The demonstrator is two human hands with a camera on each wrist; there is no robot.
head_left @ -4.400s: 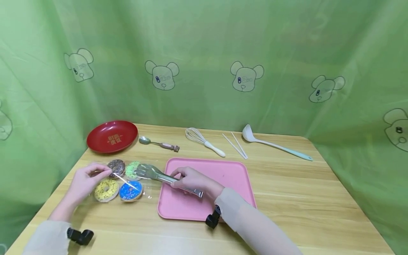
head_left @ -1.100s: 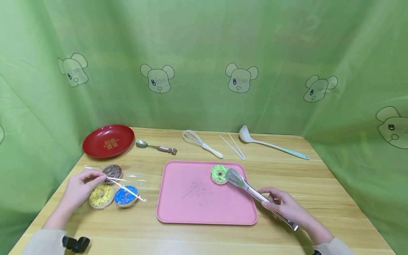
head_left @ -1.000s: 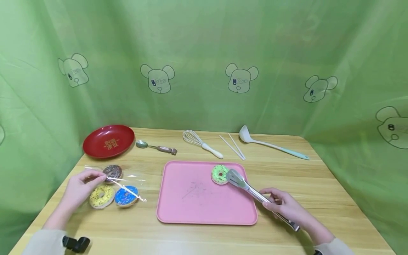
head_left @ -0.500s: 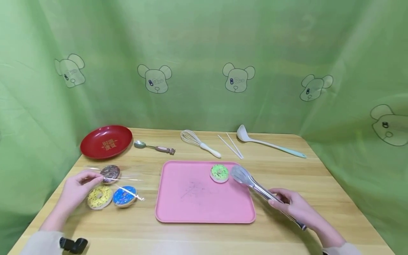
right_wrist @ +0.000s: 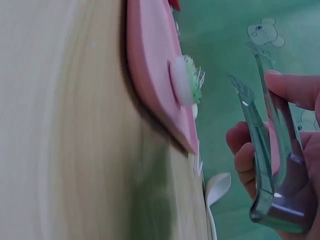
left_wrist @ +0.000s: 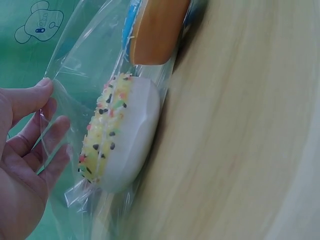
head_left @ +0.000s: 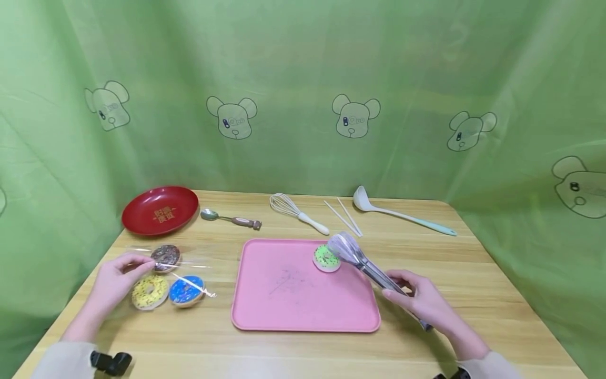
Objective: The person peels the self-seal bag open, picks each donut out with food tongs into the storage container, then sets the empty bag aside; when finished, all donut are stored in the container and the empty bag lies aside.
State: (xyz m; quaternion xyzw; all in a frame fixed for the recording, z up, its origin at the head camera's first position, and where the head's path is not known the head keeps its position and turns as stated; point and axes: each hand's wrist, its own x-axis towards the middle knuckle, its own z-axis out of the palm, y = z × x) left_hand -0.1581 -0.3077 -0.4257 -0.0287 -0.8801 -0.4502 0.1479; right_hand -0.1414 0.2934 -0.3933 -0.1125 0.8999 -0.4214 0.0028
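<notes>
My left hand (head_left: 115,281) pinches the edge of a clear plastic bag (left_wrist: 67,115) at the left of the table. Inside the bag lie a chocolate donut (head_left: 167,257), a yellow sprinkled donut (head_left: 149,291) and a blue donut (head_left: 186,292). My right hand (head_left: 421,300) grips metal tongs (head_left: 374,271), raised over the right side of the pink tray (head_left: 284,310). In the right wrist view the arms of the tongs stand apart with nothing between them. A green sprinkled donut (head_left: 326,259) rests on the tray near its back right corner, left of the tongs' tips.
Along the back of the table lie a red plate (head_left: 142,210), a spoon (head_left: 241,221), a white whisk (head_left: 303,216), two white sticks (head_left: 350,218) and a ladle (head_left: 402,213). A green curtain (head_left: 293,158) encloses the table behind and at the sides.
The green donut has gone from the bag to the tray. The tongs let go of it, moved right, then rose and came slightly back left. The left hand keeps its pinch on the bag.
</notes>
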